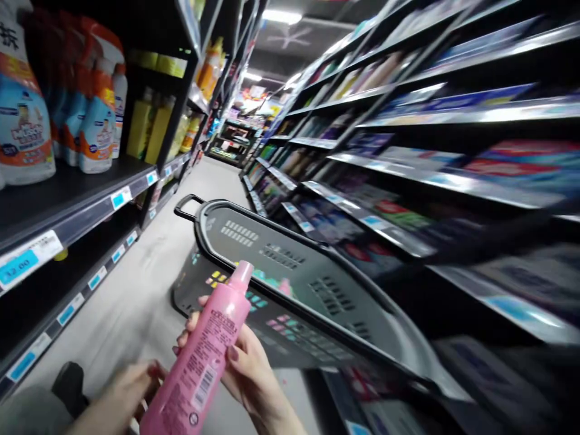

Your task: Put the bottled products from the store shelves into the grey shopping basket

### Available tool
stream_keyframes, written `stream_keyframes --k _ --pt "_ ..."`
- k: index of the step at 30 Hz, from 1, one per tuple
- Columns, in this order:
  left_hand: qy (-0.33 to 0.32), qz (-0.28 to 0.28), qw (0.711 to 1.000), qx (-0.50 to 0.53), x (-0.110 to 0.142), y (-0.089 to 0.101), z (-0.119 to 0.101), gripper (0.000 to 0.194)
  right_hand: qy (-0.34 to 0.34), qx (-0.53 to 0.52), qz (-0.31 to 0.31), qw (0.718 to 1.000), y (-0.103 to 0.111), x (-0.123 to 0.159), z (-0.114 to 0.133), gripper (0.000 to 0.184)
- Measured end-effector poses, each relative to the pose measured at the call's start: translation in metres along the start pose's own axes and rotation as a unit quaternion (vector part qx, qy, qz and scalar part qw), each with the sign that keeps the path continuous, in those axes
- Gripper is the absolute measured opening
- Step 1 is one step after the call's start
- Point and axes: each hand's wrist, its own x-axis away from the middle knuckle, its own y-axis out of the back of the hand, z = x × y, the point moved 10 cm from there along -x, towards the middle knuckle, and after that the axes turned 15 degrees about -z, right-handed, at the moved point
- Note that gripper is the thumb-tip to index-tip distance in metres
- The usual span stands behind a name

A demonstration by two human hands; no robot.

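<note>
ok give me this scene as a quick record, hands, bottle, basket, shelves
place: store aisle
right hand: wrapped around the pink bottle
left hand: by the bottle's lower part, blurred; contact unclear
bottle: tilted, barcode and small print showing
basket: grey with a dark rim, beyond the bottle; pink and green things inside
left shelf: spray bottles, price tags
right shelves: packed goods, mostly blurred

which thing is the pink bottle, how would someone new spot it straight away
In the shop aisle, find the grey basket with the black rim. On the near side of it, the right hand holds the tilted pink bottle. Unlike the small pink item inside the basket, it is outside, with a barcode in view.
</note>
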Motion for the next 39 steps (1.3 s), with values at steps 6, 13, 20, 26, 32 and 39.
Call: stream_keyframes --k 6,13,20,26,32,39 --pt "0.112 0.193 0.943 0.248 0.041 -0.071 -0.006 0.073 -0.010 -0.080 -0.019 0.997 0.024 0.047 -0.012 0.046" --pt "0.085 0.215 0.911 0.342 0.044 -0.092 -0.007 0.051 -0.016 -0.095 -0.004 0.995 0.044 0.047 -0.028 0.049" --pt "0.082 0.194 0.918 0.337 0.043 -0.091 0.003 0.056 -0.045 -0.141 0.018 0.989 0.045 0.045 -0.040 0.050" --pt "0.133 0.227 0.882 0.391 0.046 -0.100 0.014 0.061 -0.064 -0.141 0.020 0.988 0.042 0.045 -0.046 0.057" --pt "-0.007 -0.070 0.996 0.054 0.021 -0.053 0.024 0.062 -0.030 -0.038 -0.040 0.998 0.058 0.035 -0.050 0.059" --pt "-0.196 -0.337 0.834 -0.390 0.023 -0.017 0.007 0.048 0.009 0.122 -0.186 0.975 0.085 0.019 -0.084 0.049"
